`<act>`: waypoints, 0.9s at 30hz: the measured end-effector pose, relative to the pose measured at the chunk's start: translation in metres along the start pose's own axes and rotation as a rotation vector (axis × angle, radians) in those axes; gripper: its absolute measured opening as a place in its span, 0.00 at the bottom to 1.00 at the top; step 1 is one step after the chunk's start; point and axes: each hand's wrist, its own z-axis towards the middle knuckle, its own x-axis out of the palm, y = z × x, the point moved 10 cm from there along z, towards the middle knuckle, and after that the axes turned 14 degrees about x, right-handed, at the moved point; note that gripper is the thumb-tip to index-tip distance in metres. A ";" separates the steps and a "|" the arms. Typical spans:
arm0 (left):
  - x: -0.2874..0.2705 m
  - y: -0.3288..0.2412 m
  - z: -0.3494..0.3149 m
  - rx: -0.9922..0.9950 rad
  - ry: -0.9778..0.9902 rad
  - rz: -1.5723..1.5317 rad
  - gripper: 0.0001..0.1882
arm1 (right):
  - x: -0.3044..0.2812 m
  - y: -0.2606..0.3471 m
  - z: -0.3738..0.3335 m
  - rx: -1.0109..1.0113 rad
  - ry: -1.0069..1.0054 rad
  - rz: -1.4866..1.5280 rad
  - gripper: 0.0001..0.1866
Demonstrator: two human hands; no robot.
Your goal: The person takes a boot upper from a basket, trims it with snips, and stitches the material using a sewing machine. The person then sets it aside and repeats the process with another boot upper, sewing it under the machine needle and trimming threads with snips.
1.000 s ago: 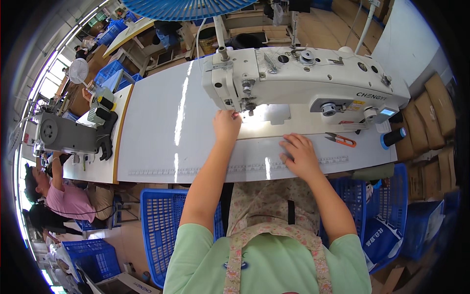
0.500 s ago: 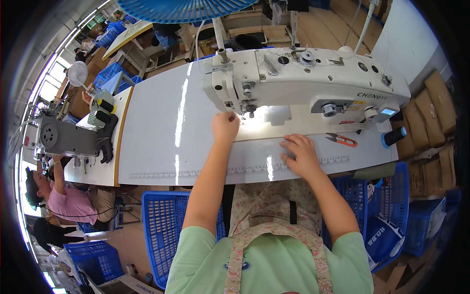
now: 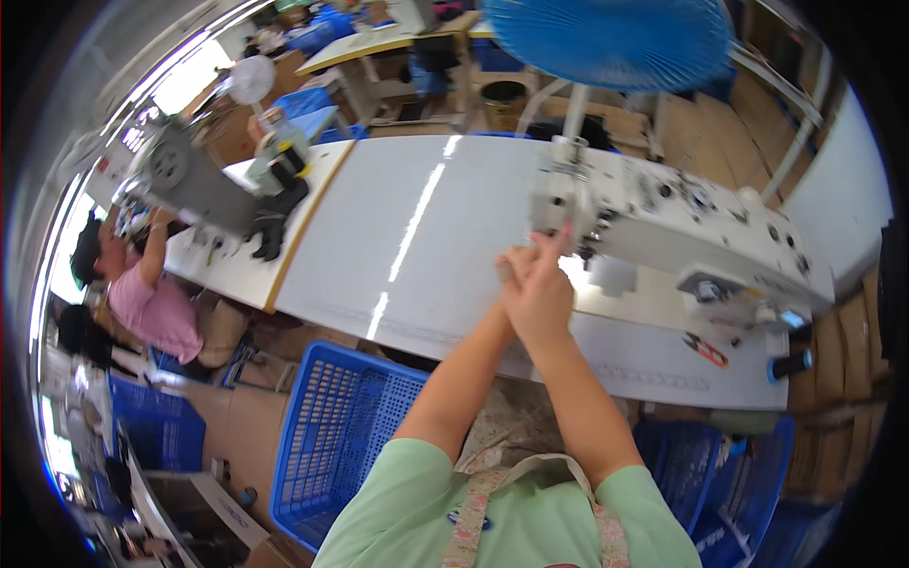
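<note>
My two hands come together at the left end of a white sewing machine (image 3: pixel 653 204), close to its needle head. My right hand (image 3: pixel 542 295) crosses in front of my left, its index finger stretched up against the head. Behind it, my left hand (image 3: pixel 511 262) is partly covered, with curled knuckles showing. Whatever its fingers hold, if anything, is hidden, and the picture is a little smeared there. On the table to the right lie orange-handled thread snips (image 3: pixel 705 349).
The pale tabletop (image 3: pixel 379 218) carries a printed ruler along its front edge. A black thread spool (image 3: pixel 791 365) sits at its right end. Below are blue baskets (image 3: pixel 346 426). A blue fan (image 3: pixel 606 43) hangs above. At left, a person (image 3: pixel 151 303) works at a grey sewing machine (image 3: pixel 194 180).
My right hand has left the table's front edge and joined my left at the needle head. My left hand has shifted off the needle area. The whole view has swung left.
</note>
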 end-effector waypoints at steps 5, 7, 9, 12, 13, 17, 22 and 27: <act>-0.001 0.012 0.001 -0.056 -0.145 -0.080 0.11 | 0.012 -0.019 0.005 0.216 0.130 0.219 0.31; -0.009 0.016 0.000 -0.079 -0.224 -0.118 0.12 | 0.007 -0.006 0.010 0.084 0.091 0.531 0.38; -0.014 0.014 -0.003 -0.070 -0.262 -0.193 0.12 | 0.011 -0.007 0.012 0.118 0.131 0.814 0.41; -0.016 0.005 -0.003 -0.069 -0.218 -0.155 0.11 | 0.011 -0.006 0.008 0.160 0.150 0.898 0.41; -0.013 0.001 -0.001 -0.062 -0.133 -0.062 0.11 | 0.014 -0.010 0.008 0.246 0.164 1.008 0.42; -0.018 -0.008 0.001 0.002 -0.152 -0.133 0.10 | 0.006 -0.006 0.003 0.251 0.096 1.182 0.33; -0.008 0.003 0.004 -0.107 -0.050 -0.076 0.07 | -0.010 -0.023 0.007 0.283 0.024 0.890 0.20; -0.006 0.013 0.004 -0.042 0.026 -0.053 0.06 | -0.035 -0.068 0.000 0.191 0.100 0.654 0.13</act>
